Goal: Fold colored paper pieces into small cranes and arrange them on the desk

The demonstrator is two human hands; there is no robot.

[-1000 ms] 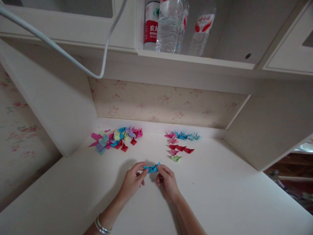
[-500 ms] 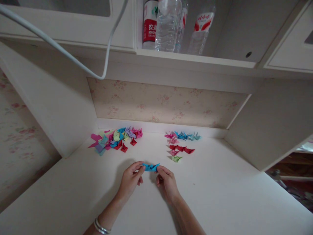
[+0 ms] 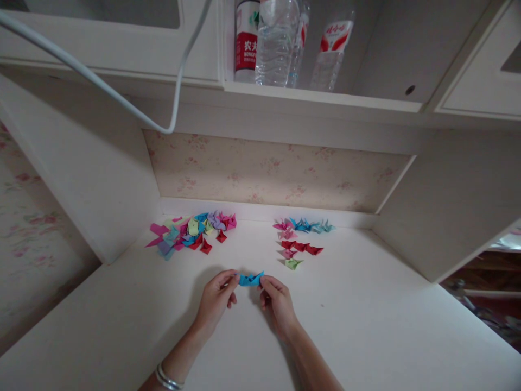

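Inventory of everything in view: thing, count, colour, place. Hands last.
Blue folded paper: 1, blue, between both hands
Left paper pile: many, overlapping, mixed colours, back left of desk
Right paper group: several, pink, blue, red, green, back right of centre
Bottles: at least 4, clear or red-labelled, on shelf
Cabinet: 1, white, above desk
Cable or tube: 1, white, upper left
Wallpaper: cream, pink floral, back and left
Desk: 1, white, under hands
Bangle: count unclear, silver, left wrist
Left hand: 1, bare, paper's left end
Right hand: 1, bare, paper's right end
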